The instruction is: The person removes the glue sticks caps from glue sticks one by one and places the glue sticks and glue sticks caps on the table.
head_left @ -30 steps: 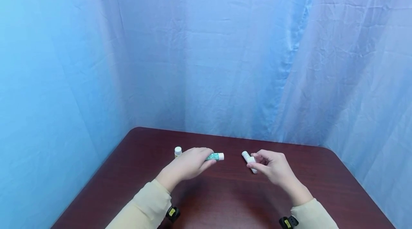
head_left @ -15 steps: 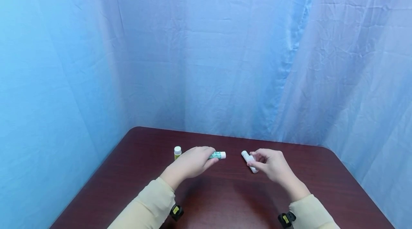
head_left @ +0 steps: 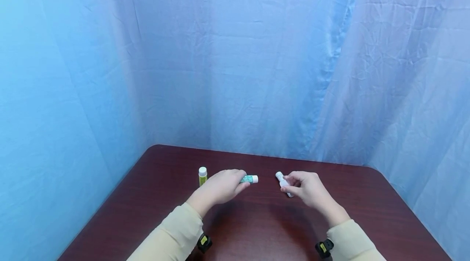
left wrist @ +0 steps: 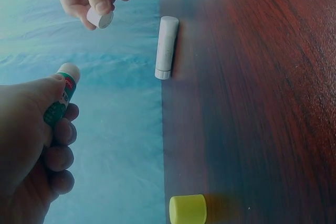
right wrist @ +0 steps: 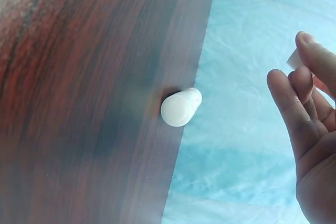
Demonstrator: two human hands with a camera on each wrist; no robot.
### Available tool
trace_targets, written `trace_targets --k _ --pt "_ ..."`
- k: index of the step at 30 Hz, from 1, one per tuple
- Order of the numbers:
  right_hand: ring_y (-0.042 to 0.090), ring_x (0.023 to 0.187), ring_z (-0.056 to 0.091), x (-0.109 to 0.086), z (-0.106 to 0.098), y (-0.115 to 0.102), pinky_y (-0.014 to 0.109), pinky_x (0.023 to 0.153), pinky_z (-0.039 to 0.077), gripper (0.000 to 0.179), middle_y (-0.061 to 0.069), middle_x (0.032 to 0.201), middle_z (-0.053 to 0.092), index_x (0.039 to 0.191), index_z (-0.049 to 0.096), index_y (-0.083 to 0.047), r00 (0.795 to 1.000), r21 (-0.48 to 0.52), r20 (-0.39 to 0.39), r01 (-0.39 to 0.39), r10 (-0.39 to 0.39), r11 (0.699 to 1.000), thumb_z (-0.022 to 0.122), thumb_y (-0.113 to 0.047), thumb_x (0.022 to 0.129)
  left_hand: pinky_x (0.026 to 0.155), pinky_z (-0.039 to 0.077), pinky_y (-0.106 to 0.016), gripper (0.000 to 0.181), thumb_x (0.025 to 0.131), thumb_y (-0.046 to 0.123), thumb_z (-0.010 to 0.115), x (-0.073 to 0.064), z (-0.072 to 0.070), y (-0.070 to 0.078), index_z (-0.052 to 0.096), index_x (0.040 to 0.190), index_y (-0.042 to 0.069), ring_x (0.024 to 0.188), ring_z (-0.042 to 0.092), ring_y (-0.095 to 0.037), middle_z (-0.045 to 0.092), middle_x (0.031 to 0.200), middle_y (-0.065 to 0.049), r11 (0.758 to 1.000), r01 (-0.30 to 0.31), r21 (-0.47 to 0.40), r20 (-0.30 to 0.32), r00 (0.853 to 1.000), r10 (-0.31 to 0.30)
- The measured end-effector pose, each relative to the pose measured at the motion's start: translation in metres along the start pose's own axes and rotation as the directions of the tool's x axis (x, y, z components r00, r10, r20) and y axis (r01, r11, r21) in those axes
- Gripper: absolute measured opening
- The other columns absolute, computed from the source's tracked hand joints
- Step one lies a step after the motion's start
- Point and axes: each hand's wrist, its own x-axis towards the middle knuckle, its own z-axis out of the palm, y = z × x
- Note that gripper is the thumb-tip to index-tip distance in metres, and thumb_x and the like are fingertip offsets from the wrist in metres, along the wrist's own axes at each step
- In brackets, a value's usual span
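The green tube had a white end, the yellow tube a white top, the third tube and small cap were white, the streaked table red-brown, the curtain blue, the sleeves cream.

You are in what looks like a curtained-off recording booth: creased pale blue cloth hangs beyond the far edge of your wood-grain table and along its left and right edges, passing round both rounded far corners. A small black device sits by each of your sleeves. What building surrounds it, you cannot tell.
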Motion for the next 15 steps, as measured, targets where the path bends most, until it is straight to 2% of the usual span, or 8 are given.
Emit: trace_targets --k 7,10,15 --pt "0.006 0.064 0.065 0.000 0.001 0.004 0.027 0.051 0.051 0.015 -0.011 0.075 0.066 0.085 0.073 -0.020 0.998 0.006 0.041 -0.041 0.040 0.999 0.086 -0.014 0.083 0.075 0.050 -0.029 0.020 0.104 0.039 0.058 0.004 0.006 0.000 0.058 0.104 0.019 0.078 0.053 -0.009 0.053 0.084 0.011 1.000 0.022 0.016 0.022 1.000 -0.023" --pt "0.006 0.064 0.064 0.002 0.003 0.005 0.027 0.050 0.051 0.014 -0.012 0.073 0.065 0.089 0.074 -0.020 0.998 -0.010 0.052 -0.046 0.046 0.999 0.086 -0.014 0.083 0.075 0.050 -0.029 0.020 0.104 0.039 0.059 0.007 0.009 0.000 0.059 0.104 0.019 0.077 0.053 -0.009 0.053 0.084 0.011 0.999 0.027 0.021 0.027 0.999 -0.028" --pt "0.005 0.064 0.062 0.005 0.006 0.006 0.027 0.052 0.051 0.015 -0.013 0.073 0.064 0.085 0.072 -0.023 0.993 -0.046 0.085 -0.075 0.079 0.996 0.085 -0.015 0.084 0.075 0.051 -0.030 0.022 0.104 0.040 0.059 0.009 0.012 -0.002 0.060 0.105 0.018 0.077 0.053 -0.010 0.054 0.084 0.010 0.999 0.047 0.025 0.036 0.998 -0.048"
